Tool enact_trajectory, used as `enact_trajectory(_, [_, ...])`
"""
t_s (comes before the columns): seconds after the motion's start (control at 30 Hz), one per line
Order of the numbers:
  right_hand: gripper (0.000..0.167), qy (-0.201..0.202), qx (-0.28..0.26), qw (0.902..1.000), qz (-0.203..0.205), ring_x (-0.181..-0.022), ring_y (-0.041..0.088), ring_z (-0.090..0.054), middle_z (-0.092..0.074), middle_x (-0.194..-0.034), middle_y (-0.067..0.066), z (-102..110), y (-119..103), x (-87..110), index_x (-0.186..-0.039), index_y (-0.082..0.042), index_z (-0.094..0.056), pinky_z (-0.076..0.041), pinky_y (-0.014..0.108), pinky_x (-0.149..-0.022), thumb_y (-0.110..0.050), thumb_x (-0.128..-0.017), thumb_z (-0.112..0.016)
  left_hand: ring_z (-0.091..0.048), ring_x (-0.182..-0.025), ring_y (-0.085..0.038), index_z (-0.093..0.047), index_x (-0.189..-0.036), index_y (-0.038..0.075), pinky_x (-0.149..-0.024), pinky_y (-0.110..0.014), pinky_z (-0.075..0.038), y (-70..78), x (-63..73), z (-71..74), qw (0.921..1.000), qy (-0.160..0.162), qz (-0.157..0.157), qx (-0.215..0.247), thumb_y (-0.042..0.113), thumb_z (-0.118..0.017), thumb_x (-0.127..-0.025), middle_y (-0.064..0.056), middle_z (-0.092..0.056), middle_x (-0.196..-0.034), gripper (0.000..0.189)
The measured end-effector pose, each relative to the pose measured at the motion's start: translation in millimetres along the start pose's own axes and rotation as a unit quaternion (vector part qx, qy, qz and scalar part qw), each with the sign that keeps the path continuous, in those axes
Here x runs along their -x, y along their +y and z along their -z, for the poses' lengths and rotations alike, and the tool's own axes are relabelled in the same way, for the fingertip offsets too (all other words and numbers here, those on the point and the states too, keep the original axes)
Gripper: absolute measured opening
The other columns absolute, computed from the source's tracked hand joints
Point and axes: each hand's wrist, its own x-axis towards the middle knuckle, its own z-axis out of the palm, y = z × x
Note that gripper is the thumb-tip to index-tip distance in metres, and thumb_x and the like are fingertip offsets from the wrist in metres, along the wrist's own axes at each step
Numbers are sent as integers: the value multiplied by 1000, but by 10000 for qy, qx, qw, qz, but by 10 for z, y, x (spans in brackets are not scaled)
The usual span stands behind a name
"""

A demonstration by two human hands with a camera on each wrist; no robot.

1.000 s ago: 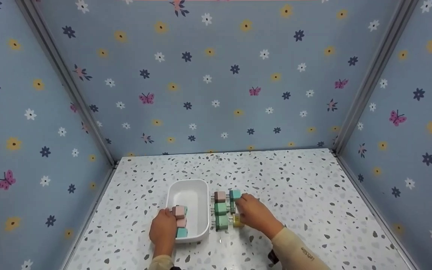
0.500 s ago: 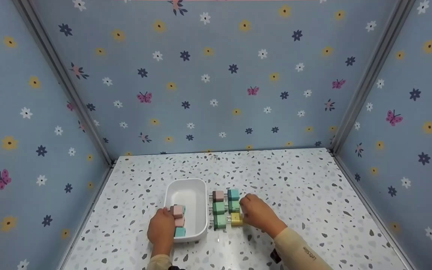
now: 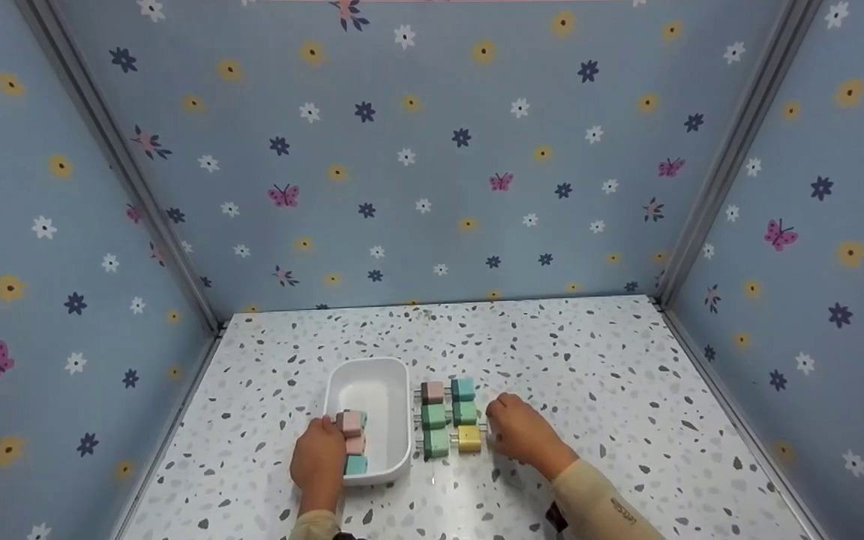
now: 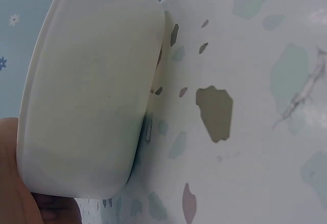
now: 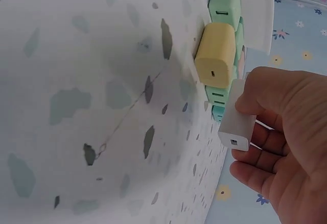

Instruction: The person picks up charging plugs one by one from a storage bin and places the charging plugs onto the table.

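Observation:
My left hand [image 3: 318, 459] grips the left wall of a white plastic tub [image 3: 405, 420]. In the left wrist view the tub's outer side [image 4: 92, 81] fills much of the picture. Inside, near my left fingers, lie pink and teal plug chargers, among them a pink one [image 3: 352, 424] and a teal one [image 3: 356, 465]. Between thumb and fingers my right hand [image 5: 286, 127] pinches a white plug charger [image 5: 237, 124], its port facing the camera. To the left of this hand stand two columns of chargers, including a yellow one [image 3: 469, 439], a teal one [image 3: 463, 388] and a pink one [image 3: 432, 391].
The speckled white tabletop [image 3: 582, 360] stretches behind and to the right of the chargers. Flower-patterned blue panels [image 3: 432, 150] enclose it at the back and both sides, with grey metal posts [image 3: 732, 150] at the corners.
My right hand has drawn away to the right from the charger columns, uncovering the green and yellow chargers at their right side. The left hand stays on the tub.

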Motion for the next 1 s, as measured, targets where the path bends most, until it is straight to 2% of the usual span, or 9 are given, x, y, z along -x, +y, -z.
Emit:
enact_trajectory(0.33, [42,-218,-73,9994,-261,-93,14,-60,-61,-103,-1,-37,31,24,-118,-11,-67,-55,35,-88,-16,-80,-85,-69,-103,-44,-64,-122,-2,-77,-53,-52,5,-7,23,10000,-47,-1,15,37,-31,-111,-25,-71,-115,52])
enact_trajectory(0.57, [37,-188,-76,9995,-249,-90,13,-57,-58,-100,-1,-124,59,43,-114,-11,-66,-55,36,-85,-10,-81,-82,-71,-101,-42,-66,-118,-1,-74,-52,-53,4,32,3,9999,119,-90,50,35,-32,-111,-23,-73,-111,50])
enact_trajectory(0.7, [39,-261,-118,9991,-297,-91,13,-58,-59,-100,-2,-156,67,23,-115,-12,-66,-55,37,-87,-13,-80,-83,-71,-99,-42,-66,-116,-1,-74,-52,-52,-3,16,7,9997,187,-106,84,35,-32,-111,-24,-73,-110,50])
enact_trajectory(1.0, [39,-362,-210,9986,-313,-94,16,-61,-61,-101,0,-173,45,14,-115,-10,-67,-54,38,-88,-15,-81,-84,-71,-100,-41,-65,-119,0,-74,-51,-52,21,35,20,9999,77,-10,82,37,-32,-111,-23,-73,-112,50])
